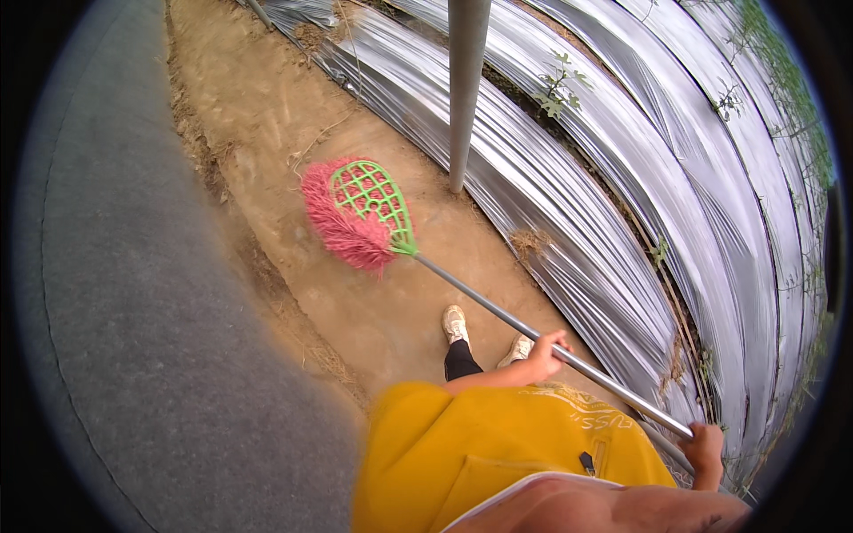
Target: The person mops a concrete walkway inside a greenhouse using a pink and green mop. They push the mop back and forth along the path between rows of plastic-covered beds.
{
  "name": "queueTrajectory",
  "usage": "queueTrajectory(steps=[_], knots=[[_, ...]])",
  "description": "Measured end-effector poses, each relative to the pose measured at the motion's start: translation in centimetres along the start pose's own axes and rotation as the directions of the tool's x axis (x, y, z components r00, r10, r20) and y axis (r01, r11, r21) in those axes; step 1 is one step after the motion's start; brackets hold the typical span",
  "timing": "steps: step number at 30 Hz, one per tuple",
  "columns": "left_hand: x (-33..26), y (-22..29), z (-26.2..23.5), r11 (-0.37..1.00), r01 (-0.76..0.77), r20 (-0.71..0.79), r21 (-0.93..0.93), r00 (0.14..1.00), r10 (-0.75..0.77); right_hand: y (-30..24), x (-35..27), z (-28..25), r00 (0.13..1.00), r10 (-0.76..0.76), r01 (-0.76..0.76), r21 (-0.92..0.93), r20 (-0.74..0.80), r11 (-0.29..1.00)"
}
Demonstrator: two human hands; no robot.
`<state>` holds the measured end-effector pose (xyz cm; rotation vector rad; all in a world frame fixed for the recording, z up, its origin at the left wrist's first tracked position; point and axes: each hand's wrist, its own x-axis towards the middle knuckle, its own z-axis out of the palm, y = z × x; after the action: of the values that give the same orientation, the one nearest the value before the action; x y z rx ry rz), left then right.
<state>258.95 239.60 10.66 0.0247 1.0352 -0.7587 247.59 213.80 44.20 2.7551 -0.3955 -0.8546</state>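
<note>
Starting at the left, we see a broad grey paved surface (160, 338) running along the edge of a bare brown dirt path (355, 293), with a ragged line of dry grass and soil between the two. On the path lies the head of our broom (360, 213), a green plastic lattice frame fringed with pink bristles, its bristle side turned toward the paved edge and touching the dirt. From the head a long grey metal handle (498, 311) slants down and to the right. Our left hand (544, 354) grips this handle about midway, fingers wrapped fully around it, just above our pale shoes (456, 323) and the yellow garment (498, 453) we wear. Behind the broom stands an upright grey metal pole (464, 89), planted at the border of the path. Farther right, our right hand (706, 449) is closed around the top end of the handle, fingers curled tight on it. Beyond that, rows of shiny silver plastic mulch film (640, 169) curve away, with small green seedlings (558, 89) poking through. To sweep well here, we judge it best to keep the bristles flat on the dirt, draw in short strokes along the path, steer with the lower hand, and keep the head away from the pole and the film.
</note>
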Motion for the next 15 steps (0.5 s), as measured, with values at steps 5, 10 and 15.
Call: queueTrajectory(steps=[5,10,15], knots=[[2.2,-5.1,0.0,0.970,0.244,0.099,0.002,0.965,-0.243,1.7,-2.8,-2.7,0.979,0.143,-0.128,-0.107,0.146,0.986],[3.9,3.7,-6.8,0.997,-0.047,0.005,-0.063,0.999,0.047,-6.9,3.6,-1.9,0.953,-0.197,0.204,-0.006,0.231,0.979],[-1.0,17.0,-12.9,0.919,-0.377,-0.157,-0.114,0.920,0.358,-19.6,10.9,-1.1,0.816,-0.510,0.512,0.071,0.271,0.856]])
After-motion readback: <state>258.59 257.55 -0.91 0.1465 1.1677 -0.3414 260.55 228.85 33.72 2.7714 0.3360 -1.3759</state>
